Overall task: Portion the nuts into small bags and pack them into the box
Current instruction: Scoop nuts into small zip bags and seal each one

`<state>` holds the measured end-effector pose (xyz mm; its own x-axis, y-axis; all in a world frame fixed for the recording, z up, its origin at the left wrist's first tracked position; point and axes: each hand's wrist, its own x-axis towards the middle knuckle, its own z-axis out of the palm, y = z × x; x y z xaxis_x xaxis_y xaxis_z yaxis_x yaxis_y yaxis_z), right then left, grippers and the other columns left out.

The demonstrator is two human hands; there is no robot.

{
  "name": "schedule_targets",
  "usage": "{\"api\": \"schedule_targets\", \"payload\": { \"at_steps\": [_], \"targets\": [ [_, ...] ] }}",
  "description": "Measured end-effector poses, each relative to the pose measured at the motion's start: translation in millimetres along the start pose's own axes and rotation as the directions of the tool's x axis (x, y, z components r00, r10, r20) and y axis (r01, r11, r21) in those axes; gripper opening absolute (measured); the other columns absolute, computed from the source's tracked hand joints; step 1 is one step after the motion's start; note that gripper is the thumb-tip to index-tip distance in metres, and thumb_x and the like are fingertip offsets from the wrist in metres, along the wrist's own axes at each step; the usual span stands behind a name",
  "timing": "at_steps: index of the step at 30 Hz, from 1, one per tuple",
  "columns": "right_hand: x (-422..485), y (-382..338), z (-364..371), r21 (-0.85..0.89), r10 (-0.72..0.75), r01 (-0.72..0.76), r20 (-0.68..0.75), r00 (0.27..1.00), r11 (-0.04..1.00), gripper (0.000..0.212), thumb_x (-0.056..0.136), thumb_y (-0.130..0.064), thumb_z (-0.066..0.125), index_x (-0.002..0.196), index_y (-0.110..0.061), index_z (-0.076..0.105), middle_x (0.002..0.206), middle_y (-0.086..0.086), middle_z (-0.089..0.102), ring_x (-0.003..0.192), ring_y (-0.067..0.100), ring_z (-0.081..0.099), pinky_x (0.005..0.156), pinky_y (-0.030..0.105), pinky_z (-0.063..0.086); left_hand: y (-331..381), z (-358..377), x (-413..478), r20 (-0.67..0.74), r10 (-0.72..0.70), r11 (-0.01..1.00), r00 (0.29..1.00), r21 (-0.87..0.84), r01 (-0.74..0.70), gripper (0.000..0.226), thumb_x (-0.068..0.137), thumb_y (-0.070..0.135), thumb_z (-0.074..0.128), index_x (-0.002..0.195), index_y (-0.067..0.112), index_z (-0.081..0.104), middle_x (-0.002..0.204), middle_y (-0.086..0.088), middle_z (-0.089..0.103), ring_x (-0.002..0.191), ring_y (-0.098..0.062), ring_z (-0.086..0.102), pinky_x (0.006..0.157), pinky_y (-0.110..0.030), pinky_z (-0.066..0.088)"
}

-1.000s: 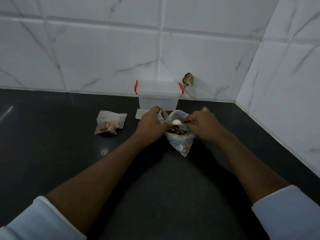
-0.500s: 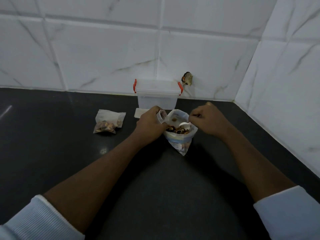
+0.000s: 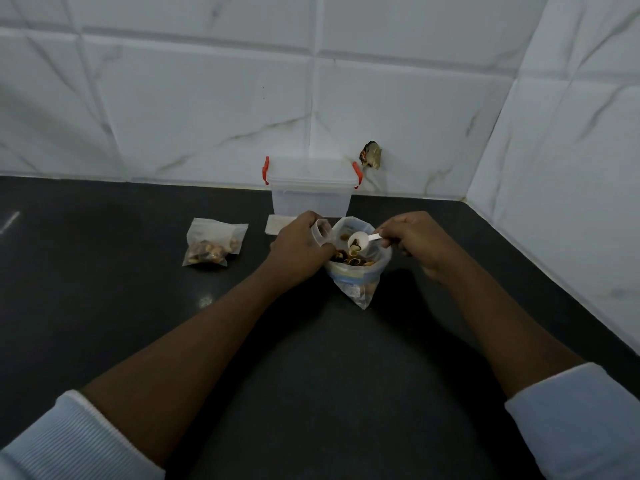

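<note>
A large clear bag of mixed nuts (image 3: 360, 275) stands open on the dark counter. My right hand (image 3: 414, 237) pinches the handle of a small white scoop (image 3: 358, 241), lifted over the bag's mouth with a few nuts in it. My left hand (image 3: 299, 249) grips a small clear bag (image 3: 322, 231) at the big bag's left edge, its mouth open toward the scoop. A filled small bag of nuts (image 3: 213, 247) lies to the left. The clear box with red latches (image 3: 311, 188) stands shut against the wall behind.
A flat stack of empty small bags (image 3: 278, 224) lies in front of the box, partly behind my left hand. White tiled walls close the back and right side of the black counter (image 3: 104, 271). A small dark fitting (image 3: 371, 159) sticks out of the wall.
My right hand has lifted the scoop out of the nuts in the large bag; it is now raised and tilted with nuts in it. My left hand keeps holding the small bag.
</note>
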<state>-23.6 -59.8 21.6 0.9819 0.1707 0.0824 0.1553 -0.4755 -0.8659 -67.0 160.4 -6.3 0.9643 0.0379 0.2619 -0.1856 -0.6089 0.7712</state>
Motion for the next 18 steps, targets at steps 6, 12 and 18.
{"api": "schedule_targets", "payload": {
  "at_steps": [6,12,18],
  "targets": [
    [2.5,0.9,-3.8,0.318,-0.047,0.030,0.045,0.998,0.948,0.021,0.097,-0.005,0.059,0.094,-0.006,0.080,0.076,0.011,0.069,0.065,0.014,0.048,0.058,0.025,0.039,-1.6,0.4,-0.4,0.010,-0.004,1.000,1.000,-0.025,0.004,0.041,0.087,0.028,0.076,0.122,0.026,0.056,0.114,0.010,0.062,0.110,-0.013,0.061,0.097,-0.044,0.056],
    [-4.1,-7.7,9.8,0.285,-0.248,0.195,0.163,0.955,0.939,0.023,0.097,-0.003,0.065,0.114,-0.010,0.078,0.101,0.009,0.079,0.093,0.020,0.071,0.074,0.026,0.055,-1.9,1.1,-0.8,0.008,0.019,0.998,1.000,-0.061,-0.019,0.043,0.086,0.029,0.077,0.123,0.025,0.055,0.115,0.007,0.065,0.107,-0.012,0.062,0.096,-0.045,0.055],
    [-5.5,-7.8,7.3,0.024,-0.400,0.404,0.195,0.895,0.915,0.031,0.092,0.003,0.068,0.118,-0.012,0.078,0.113,-0.005,0.077,0.105,0.007,0.071,0.090,0.021,0.056,-4.5,2.4,-2.1,-0.013,0.022,0.998,1.000,-0.059,-0.023,0.041,0.085,0.027,0.078,0.118,0.028,0.054,0.110,0.009,0.063,0.104,-0.012,0.062,0.093,-0.046,0.056]
  ]
}}
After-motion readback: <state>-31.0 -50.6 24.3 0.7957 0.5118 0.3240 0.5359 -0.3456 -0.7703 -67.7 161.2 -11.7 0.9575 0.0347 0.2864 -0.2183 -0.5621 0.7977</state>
